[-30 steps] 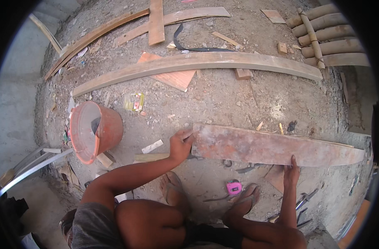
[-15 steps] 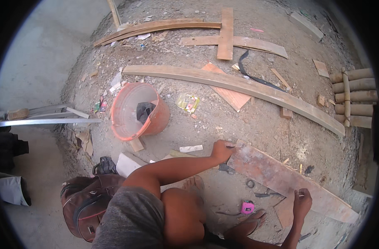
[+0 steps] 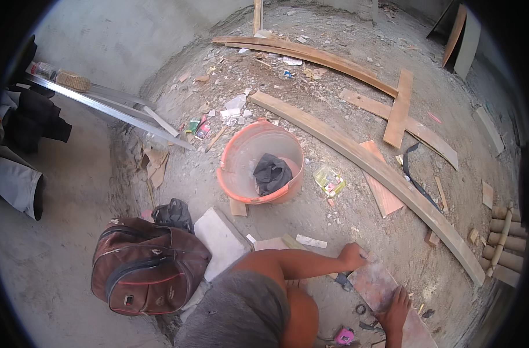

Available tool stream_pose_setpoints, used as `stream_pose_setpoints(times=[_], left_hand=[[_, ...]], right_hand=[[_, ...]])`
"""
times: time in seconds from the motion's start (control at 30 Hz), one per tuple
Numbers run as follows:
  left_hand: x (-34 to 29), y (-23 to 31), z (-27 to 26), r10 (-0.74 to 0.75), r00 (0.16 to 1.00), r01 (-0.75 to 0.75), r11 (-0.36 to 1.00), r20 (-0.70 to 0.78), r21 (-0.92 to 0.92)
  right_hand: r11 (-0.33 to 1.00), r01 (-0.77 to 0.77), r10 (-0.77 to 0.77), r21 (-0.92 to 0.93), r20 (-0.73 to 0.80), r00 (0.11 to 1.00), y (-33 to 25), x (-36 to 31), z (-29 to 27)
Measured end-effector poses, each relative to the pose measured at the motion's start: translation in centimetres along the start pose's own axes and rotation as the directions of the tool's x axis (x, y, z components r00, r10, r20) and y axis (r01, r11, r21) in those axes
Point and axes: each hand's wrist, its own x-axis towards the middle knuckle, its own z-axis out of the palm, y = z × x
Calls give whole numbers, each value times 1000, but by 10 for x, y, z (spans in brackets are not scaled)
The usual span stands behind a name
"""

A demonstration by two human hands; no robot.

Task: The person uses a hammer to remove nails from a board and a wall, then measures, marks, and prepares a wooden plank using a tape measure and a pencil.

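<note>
A flat, stained wooden board slants across the ground before me and runs out of view at the lower right. At its near-left corner, my left hand is closed on the end of the board. My right hand lies on the board's face a little further along, fingers stretched out. Beside the board's lower edge are a small dark ring and a pink tape measure.
An orange bucket holding dark cloth stands ahead. Beyond it lie a long timber beam, crossed planks and rubble. A brown backpack sits to my left, near a metal bar. Bamboo poles lie at the right.
My view has swung left, so everything sits further right in the picture. My right hand has moved along the board toward its left end, from closed fingers to stretched ones.
</note>
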Motion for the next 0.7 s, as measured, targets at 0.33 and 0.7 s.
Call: stream_pose_setpoints(times=[0.33,0.7], left_hand=[[5,180,-235,287,937,-344,854,198,391],[50,-77,-414,-107,994,83,700,-12,709]], right_hand=[[993,75,-83,-91,-76,994,32,0,28],[997,72,-72,-13,-13,997,66,1,72]])
